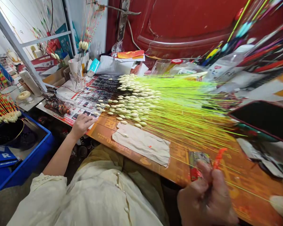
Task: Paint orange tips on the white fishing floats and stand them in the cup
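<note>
My left hand (82, 126) is at the table's front left edge, its fingers pressed together around the thin dark stem of one fishing float (124, 135). That float's small body hangs over a crumpled pale cloth (141, 143), and its thin tip runs right toward my other hand. My right hand (207, 197), slightly blurred, pinches a bright orange-red strip (219, 158) that sticks up between thumb and fingers. Just behind it lies a dark and red foil packet (199, 157). Many more floats (134, 103) with cream bodies, black stems and yellow-green tips lie side by side across the table.
A glass (77, 81) at the back left holds upright floats. A blue crate (35, 150) stands at the lower left, with orange-striped floats above it. At right are a dark flat screen (264, 121) and a plastic bottle (224, 64). A red panel (179, 25) rises behind.
</note>
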Action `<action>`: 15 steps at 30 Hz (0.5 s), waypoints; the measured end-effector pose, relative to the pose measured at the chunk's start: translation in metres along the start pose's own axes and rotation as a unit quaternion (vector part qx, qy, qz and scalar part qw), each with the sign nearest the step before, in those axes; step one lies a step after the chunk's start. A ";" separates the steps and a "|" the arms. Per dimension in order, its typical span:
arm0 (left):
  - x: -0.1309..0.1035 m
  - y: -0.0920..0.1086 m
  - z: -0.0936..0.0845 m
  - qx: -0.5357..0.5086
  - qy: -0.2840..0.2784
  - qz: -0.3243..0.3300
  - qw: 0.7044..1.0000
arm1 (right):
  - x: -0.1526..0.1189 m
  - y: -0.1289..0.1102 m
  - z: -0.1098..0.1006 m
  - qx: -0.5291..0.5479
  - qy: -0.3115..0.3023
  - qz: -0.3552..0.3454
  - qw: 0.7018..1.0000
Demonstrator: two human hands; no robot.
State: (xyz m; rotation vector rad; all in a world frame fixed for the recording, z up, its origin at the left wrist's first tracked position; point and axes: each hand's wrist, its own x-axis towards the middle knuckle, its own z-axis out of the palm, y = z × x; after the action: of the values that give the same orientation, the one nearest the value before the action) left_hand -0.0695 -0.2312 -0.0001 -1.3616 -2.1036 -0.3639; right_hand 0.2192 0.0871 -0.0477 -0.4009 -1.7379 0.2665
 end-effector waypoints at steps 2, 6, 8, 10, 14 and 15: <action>-0.004 -0.001 0.002 0.002 -0.009 -0.007 1.000 | -0.003 -0.001 0.002 -0.004 -0.014 0.012 1.000; -0.008 -0.001 0.006 0.006 0.002 0.006 1.000 | -0.008 0.001 0.006 -0.006 -0.022 -0.004 1.000; -0.008 0.001 0.007 0.005 0.009 0.016 1.000 | -0.010 0.003 0.008 -0.013 -0.018 -0.014 1.000; -0.007 0.002 0.009 0.002 0.004 0.021 1.000 | -0.011 0.004 0.009 -0.015 -0.016 -0.017 1.000; -0.006 0.002 0.012 -0.005 -0.031 0.005 0.999 | -0.010 0.003 0.009 -0.011 -0.029 -0.006 0.999; -0.006 0.001 0.012 -0.007 -0.039 0.001 0.999 | -0.009 0.002 0.008 -0.011 -0.031 -0.005 0.999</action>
State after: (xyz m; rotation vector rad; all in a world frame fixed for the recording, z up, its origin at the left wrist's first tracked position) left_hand -0.0707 -0.2288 -0.0133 -1.4051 -2.1664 -0.3304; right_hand 0.2128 0.0853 -0.0585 -0.4045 -1.8053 0.2550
